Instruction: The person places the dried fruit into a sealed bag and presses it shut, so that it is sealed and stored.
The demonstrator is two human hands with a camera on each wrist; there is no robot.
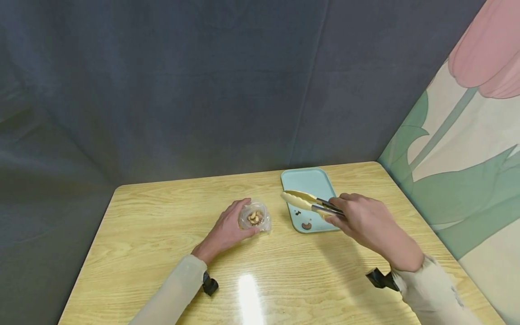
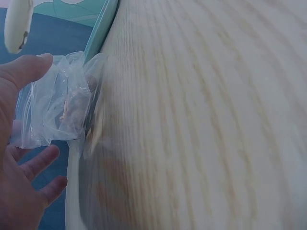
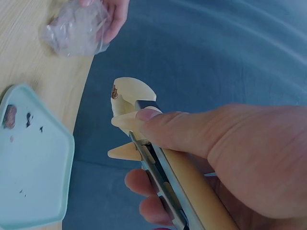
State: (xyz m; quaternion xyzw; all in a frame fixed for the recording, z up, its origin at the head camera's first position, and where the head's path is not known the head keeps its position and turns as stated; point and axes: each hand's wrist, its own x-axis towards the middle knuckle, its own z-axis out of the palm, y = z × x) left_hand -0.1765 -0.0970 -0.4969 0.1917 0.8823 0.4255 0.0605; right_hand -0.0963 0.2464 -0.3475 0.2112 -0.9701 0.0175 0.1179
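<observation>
My left hand curls round the side of a clear plastic bag, thumb on one side and fingers on the other. The bag stands on the table with its mouth spread, and cashews lie inside. With my right hand I grip metal tongs with cream scalloped tips, held above a light blue tray. The tips are apart, with no nut visible between them; a brown smear marks one tip. On the tray's near end lies a brown, curved, nut-like piece with dark crumbs.
The wooden table runs under everything. A dark curtain hangs along its back edge, and a wall panel with painted tulips borders the right side. Black straps with small black blocks sit at both wrists.
</observation>
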